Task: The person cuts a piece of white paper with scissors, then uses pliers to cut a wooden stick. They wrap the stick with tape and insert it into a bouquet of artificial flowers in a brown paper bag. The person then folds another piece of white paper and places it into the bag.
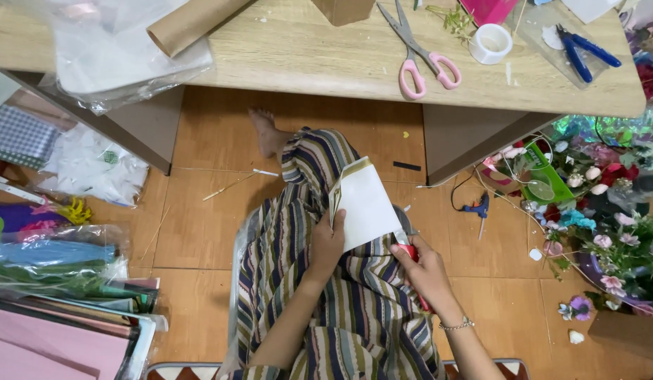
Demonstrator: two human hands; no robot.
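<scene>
Paper: a white sheet with a gold edge [366,204] is held over the lap, above the striped trousers [340,309], tilted with its gold edge toward the table.
Left hand: the left hand [327,243] is clamped on the sheet's left edge, thumb on top.
Right hand: the right hand [425,271] is closed round the red handle of a cutting tool [409,248], whose blade meets the sheet's lower right edge.
Foot: a bare foot [265,130] reaches out under the table.
Table: the low wooden table [305,60] carries pink-handled scissors [419,55], a roll of clear tape [490,43], blue pliers [580,49] and a brown paper roll [192,24].
Floor right: a blue glue gun [479,208] lies near heaped artificial flowers [608,232].
Floor left: stacked coloured sheets [59,309] lie beside plastic bags [94,169].
</scene>
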